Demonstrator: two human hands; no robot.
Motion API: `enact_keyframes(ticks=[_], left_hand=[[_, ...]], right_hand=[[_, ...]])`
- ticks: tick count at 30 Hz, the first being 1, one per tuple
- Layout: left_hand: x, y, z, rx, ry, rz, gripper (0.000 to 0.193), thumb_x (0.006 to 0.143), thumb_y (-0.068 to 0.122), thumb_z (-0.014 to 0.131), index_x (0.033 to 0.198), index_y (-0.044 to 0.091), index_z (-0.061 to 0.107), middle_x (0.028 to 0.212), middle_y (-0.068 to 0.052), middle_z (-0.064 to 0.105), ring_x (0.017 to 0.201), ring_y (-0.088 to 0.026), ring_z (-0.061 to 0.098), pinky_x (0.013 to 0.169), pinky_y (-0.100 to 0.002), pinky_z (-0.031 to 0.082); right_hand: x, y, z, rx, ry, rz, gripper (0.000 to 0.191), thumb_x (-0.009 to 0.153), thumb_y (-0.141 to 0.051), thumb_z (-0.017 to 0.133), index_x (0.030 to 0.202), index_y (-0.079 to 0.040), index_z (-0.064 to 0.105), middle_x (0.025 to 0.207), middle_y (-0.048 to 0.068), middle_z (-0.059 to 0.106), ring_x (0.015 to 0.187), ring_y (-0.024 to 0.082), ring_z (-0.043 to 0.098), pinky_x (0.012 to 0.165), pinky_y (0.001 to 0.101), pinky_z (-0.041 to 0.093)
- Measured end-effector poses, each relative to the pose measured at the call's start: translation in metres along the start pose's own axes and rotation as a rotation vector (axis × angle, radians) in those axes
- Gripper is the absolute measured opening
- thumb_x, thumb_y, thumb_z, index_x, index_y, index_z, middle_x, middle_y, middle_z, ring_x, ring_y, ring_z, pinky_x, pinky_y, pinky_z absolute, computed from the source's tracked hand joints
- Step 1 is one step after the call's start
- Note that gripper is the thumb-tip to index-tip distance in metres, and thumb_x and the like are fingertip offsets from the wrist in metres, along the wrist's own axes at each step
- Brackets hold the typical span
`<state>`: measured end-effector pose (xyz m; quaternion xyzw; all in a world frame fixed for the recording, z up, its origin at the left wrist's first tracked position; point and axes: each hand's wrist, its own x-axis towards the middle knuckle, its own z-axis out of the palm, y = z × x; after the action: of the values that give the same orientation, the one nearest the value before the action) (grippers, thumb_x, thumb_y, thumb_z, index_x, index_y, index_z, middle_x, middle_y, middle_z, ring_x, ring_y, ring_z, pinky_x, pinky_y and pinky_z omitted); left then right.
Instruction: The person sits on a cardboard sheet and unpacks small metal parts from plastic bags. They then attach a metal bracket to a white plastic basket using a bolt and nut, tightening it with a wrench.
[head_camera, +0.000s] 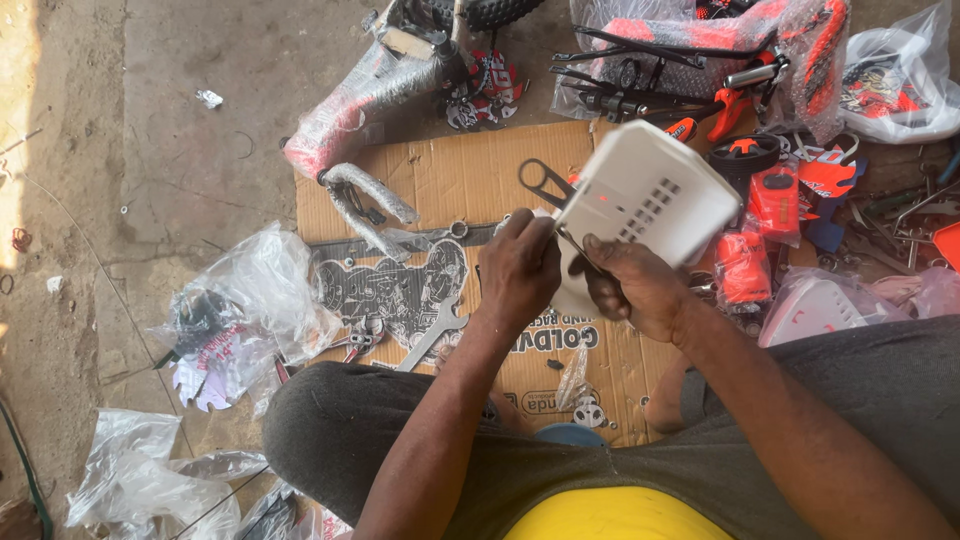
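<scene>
head view: left hand (520, 272) fingers pinched on lower edge of white slotted plastic panel (650, 195), right hand (632, 288) clamped around its base, raised over cardboard sheet (450, 180) near open-end wrench (432, 333).

Wrench (432, 332) on cardboard (450, 180), left of hands (575, 275).

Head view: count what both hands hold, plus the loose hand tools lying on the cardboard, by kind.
White slotted plastic panel, held by left hand and right hand: 1
Thin metal tool in the right hand's grip: 1
Silver open-end wrench on the cardboard: 1
Total: 3
</scene>
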<state>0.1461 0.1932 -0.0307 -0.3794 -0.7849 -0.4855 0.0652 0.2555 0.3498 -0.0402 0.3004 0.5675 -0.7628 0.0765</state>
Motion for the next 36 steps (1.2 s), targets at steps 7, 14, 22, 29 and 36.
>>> enact_keyframes(ticks=[7, 14, 22, 29, 36], left_hand=[[-0.002, 0.000, 0.006, 0.040, 0.017, -0.119, 0.009, 0.086, 0.001, 0.065, 0.089, 0.007, 0.060, 0.084, -0.010, 0.056, 0.069, -0.032, 0.061, 0.059, -0.045, 0.046], [-0.008, -0.004, 0.008, 0.090, 0.024, -0.069, 0.009, 0.085, 0.003, 0.066, 0.090, 0.007, 0.059, 0.086, -0.010, 0.057, 0.073, -0.033, 0.062, 0.060, -0.046, 0.047], [-0.013, -0.009, 0.016, 0.089, -0.023, -0.112, 0.009, 0.084, 0.003, 0.064, 0.092, 0.007, 0.062, 0.087, -0.009, 0.059, 0.074, -0.032, 0.064, 0.061, -0.045, 0.049], [-0.014, 0.000, 0.012, -0.005, -0.029, -0.056, 0.009, 0.086, 0.004, 0.066, 0.094, 0.008, 0.063, 0.085, -0.009, 0.058, 0.072, -0.032, 0.063, 0.061, -0.045, 0.049], [-0.008, -0.002, 0.008, -0.005, 0.026, -0.086, 0.008, 0.086, 0.004, 0.066, 0.092, 0.007, 0.061, 0.086, -0.010, 0.056, 0.071, -0.034, 0.061, 0.060, -0.046, 0.047]], right_hand=[[-0.001, 0.020, 0.012, -1.061, 0.498, -0.994, 0.027, 0.109, -0.030, 0.060, 0.103, -0.004, 0.063, 0.087, 0.009, 0.059, 0.079, 0.027, 0.062, 0.067, 0.0391, 0.048], [0.011, 0.018, 0.005, -0.353, 0.207, -0.198, 0.033, 0.108, -0.029, 0.060, 0.093, -0.002, 0.072, 0.065, 0.004, 0.058, 0.059, 0.019, 0.051, 0.053, 0.0330, 0.040], [-0.014, -0.001, 0.028, -1.239, 0.459, -1.163, 0.018, 0.099, -0.016, 0.069, 0.105, 0.000, 0.063, 0.075, 0.015, 0.063, 0.067, 0.031, 0.066, 0.057, 0.0393, 0.050], [0.003, -0.006, -0.011, -0.230, 0.030, -0.075, 0.021, 0.102, -0.024, 0.063, 0.099, -0.004, 0.069, 0.063, 0.002, 0.052, 0.047, 0.009, 0.042, 0.041, 0.0249, 0.034], [0.008, -0.011, -0.010, -0.112, -0.082, -0.171, 0.018, 0.096, -0.019, 0.071, 0.103, -0.002, 0.071, 0.068, 0.002, 0.056, 0.049, 0.007, 0.043, 0.041, 0.0244, 0.032]])
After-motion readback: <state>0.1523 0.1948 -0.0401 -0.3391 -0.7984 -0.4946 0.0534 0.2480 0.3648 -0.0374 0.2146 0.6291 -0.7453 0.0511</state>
